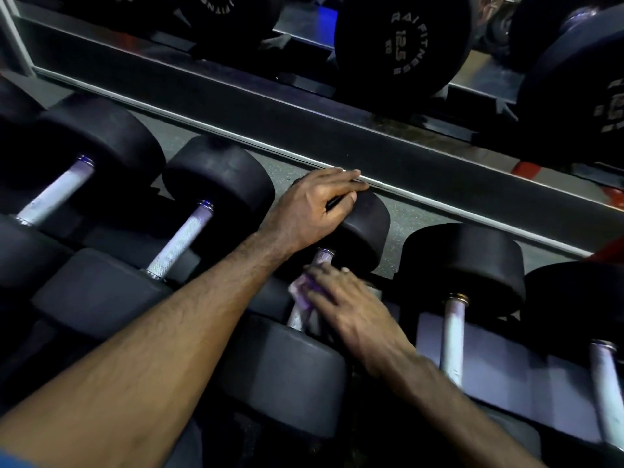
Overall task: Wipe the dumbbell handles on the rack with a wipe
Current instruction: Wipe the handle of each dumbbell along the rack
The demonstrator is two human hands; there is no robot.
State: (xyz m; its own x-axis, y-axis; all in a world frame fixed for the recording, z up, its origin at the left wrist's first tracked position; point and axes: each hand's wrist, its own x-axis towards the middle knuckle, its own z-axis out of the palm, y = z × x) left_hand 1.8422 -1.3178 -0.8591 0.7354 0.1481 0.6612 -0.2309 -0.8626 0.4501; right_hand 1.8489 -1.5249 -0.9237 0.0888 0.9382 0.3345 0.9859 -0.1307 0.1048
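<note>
Wipe (305, 288) sits under right hand (351, 298), fingers curled over it & pressing it round the handle (299, 314) of the middle dumbbell, roughly mid-bar; bare metal shows above & below the wipe. Left hand (315, 206) rests on top of that dumbbell's far head (366, 228), fingers mostly straight across the rubber, thumb on its near face, nothing clamped. Near head (287, 376) lies low in view. Dumbbell sits on rack (506, 376) w/ two dumbbells to its left, two to its right, all handles uncovered. Mirror (304, 38) behind the rack reflects a weight marked 12.5.
</note>
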